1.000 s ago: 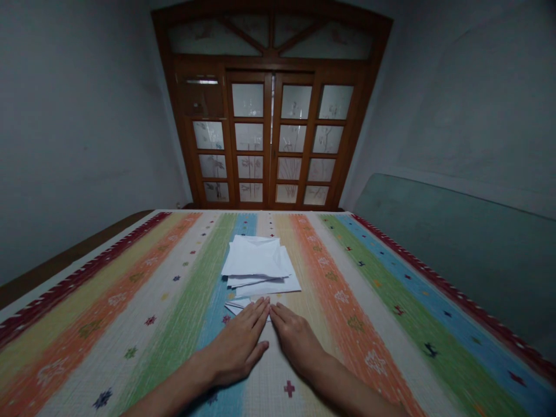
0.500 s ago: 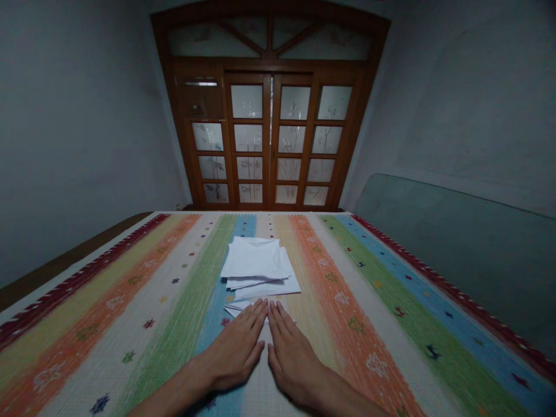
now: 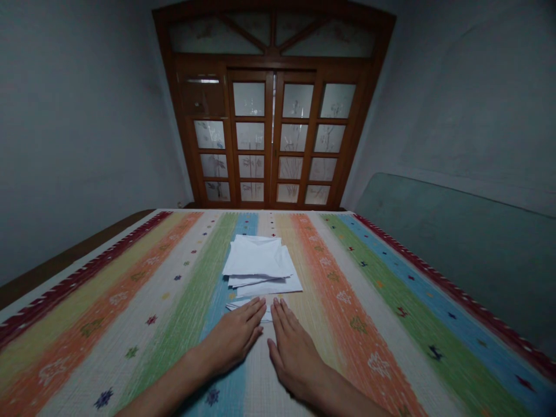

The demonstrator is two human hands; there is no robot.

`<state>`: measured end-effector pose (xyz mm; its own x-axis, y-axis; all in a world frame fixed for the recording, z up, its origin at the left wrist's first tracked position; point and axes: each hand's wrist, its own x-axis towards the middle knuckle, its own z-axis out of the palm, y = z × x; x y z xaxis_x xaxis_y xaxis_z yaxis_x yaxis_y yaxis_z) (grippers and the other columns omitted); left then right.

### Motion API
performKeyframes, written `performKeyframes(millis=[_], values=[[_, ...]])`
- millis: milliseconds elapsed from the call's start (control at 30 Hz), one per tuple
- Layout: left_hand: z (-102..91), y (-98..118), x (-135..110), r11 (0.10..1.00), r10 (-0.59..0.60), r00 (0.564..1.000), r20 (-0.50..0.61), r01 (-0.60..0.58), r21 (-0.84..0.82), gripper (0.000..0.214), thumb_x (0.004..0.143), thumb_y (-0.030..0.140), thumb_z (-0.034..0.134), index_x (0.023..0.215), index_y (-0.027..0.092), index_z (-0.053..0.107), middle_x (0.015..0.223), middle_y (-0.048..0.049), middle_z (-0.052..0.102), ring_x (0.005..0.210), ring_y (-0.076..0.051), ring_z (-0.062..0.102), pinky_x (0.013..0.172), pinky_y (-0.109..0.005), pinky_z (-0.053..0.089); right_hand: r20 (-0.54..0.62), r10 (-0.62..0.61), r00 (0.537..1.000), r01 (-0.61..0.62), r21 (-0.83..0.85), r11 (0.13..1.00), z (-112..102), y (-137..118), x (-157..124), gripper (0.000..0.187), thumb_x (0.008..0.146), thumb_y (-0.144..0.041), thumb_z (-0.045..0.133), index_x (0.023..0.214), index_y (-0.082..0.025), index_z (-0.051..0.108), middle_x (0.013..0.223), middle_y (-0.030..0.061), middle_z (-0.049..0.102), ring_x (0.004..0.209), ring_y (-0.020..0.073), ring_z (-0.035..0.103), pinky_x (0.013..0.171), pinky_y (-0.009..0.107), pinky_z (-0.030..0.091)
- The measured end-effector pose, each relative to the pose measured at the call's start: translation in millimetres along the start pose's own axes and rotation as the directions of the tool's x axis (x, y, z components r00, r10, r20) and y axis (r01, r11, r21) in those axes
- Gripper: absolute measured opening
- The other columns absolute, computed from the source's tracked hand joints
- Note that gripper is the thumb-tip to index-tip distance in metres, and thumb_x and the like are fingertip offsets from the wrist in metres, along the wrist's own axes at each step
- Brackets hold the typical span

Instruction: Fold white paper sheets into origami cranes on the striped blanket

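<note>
A small folded white paper point(image 3: 268, 314) lies on the striped tablecloth, largely covered by both hands. My left hand point(image 3: 237, 336) rests flat over its left part, fingers stretched out and pointing away from me. Over its right part lies my right hand point(image 3: 293, 344), likewise flat, the thumb a little apart from the fingers. A narrow gap between the fingertips shows some of the paper, and a layered corner sticks out left of my left fingers. Just beyond the fingertips sits a loose stack of white paper sheets point(image 3: 258, 259).
The striped tablecloth point(image 3: 174, 324) covers the whole table. A wooden door with glass panes point(image 3: 273, 136) stands beyond the far edge. At the right is a pale green panel point(image 3: 456, 243) against the wall.
My left hand has shifted slightly left and the gap between the hands has widened, showing more of the folded paper. The stack stays put; the view has moved slightly.
</note>
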<state>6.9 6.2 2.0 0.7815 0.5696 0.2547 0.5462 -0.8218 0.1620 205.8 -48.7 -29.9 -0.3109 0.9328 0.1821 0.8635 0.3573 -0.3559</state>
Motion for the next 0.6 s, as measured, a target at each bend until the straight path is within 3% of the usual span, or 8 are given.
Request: performKeyframes(millis=[133, 333, 600], values=[[3.5, -11.3, 2.3, 1.000, -0.029, 0.997, -0.070, 0.028, -0.010, 0.037, 0.099, 0.018, 0.049, 0.135, 0.020, 0.059, 0.139, -0.0104, 0.062, 0.131, -0.024, 0.056, 0.107, -0.042, 0.051, 0.034, -0.026, 0.999, 0.025, 0.019, 1.000, -9.6, 2.1, 3.2, 0.064, 0.096, -0.026, 0.049, 0.153, -0.004, 0.032, 0.161, 0.0176, 0.022, 0.151, 0.0319, 0.019, 0.122, 0.052, 0.028], [6.6, -20.6, 0.3, 0.993, -0.030, 0.988, -0.152, 0.012, -0.119, 0.029, 0.096, 0.022, 0.057, 0.124, 0.021, 0.067, 0.129, -0.0088, 0.069, 0.123, -0.024, 0.063, 0.103, -0.042, 0.054, 0.032, -0.063, 0.998, 0.062, 0.023, 0.998, -19.7, 7.4, 9.1, 0.060, 0.097, -0.027, 0.049, 0.150, -0.002, 0.037, 0.158, 0.0195, 0.031, 0.149, 0.0321, 0.026, 0.120, 0.051, 0.032], [-0.7, -9.3, 2.0, 0.987, -0.074, 0.962, -0.263, 0.032, -0.159, 0.025, 0.099, 0.025, 0.050, 0.107, 0.022, 0.073, 0.104, -0.0061, 0.078, 0.101, -0.021, 0.070, 0.091, -0.036, 0.058, -0.136, -0.150, 0.979, 0.155, 0.026, 0.988, -21.0, 19.5, 16.7, 0.038, 0.095, -0.013, 0.051, 0.131, -0.015, 0.062, 0.134, 0.0153, 0.064, 0.129, 0.0280, 0.056, 0.108, 0.046, 0.048]])
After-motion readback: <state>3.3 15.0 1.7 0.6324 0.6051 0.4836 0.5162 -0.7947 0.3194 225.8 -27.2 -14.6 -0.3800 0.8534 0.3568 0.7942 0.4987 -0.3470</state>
